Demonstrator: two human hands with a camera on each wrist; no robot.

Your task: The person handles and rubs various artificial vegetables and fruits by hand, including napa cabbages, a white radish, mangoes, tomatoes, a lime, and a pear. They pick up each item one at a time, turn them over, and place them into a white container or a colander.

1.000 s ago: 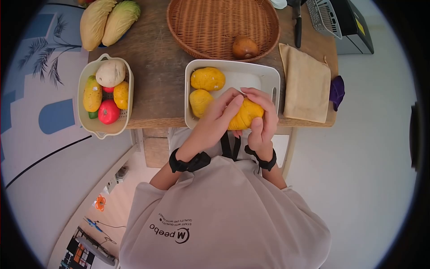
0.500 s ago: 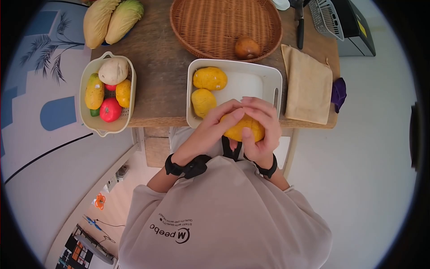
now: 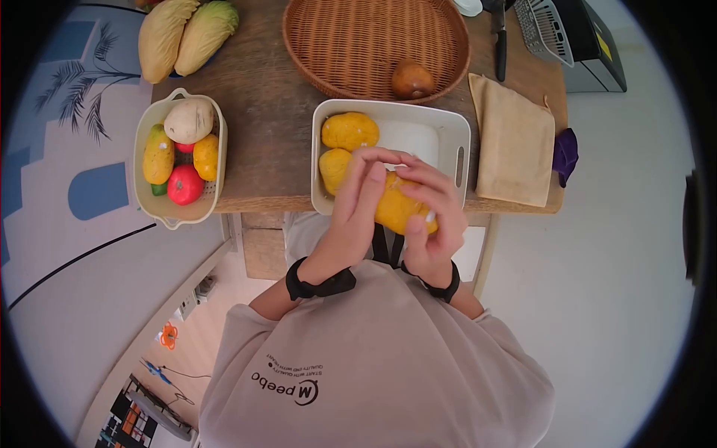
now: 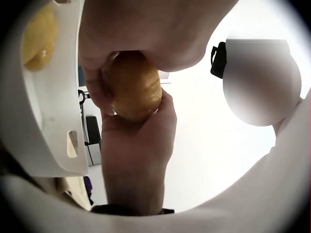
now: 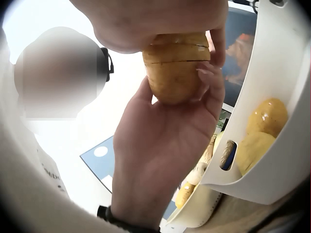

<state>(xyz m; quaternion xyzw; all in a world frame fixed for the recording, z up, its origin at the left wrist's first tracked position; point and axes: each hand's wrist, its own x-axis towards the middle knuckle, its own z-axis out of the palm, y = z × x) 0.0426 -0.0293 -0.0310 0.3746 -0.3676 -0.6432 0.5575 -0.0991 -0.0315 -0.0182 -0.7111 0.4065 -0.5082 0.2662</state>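
Observation:
A yellow, lumpy oval fruit is held between both hands over the near edge of a white bin. My left hand cups its left side, with the fingers arched over the top. From the right, my right hand grips it with curled fingers and thumb. Dark lines run across the held fruit in the right wrist view. Two similar yellow fruits lie in the bin: one at the back, one nearer and partly hidden by the left hand.
To the left stands a cream basket of mixed produce, with cabbages behind it. A wicker tray bearing a round brown fruit is behind the bin. On the right lie a beige cloth and a black-handled knife.
Both hands first drew the fruit toward the body. Since then the left hand has turned more upright and shifted forward, and the fruit has rotated, showing a white patch at its right end.

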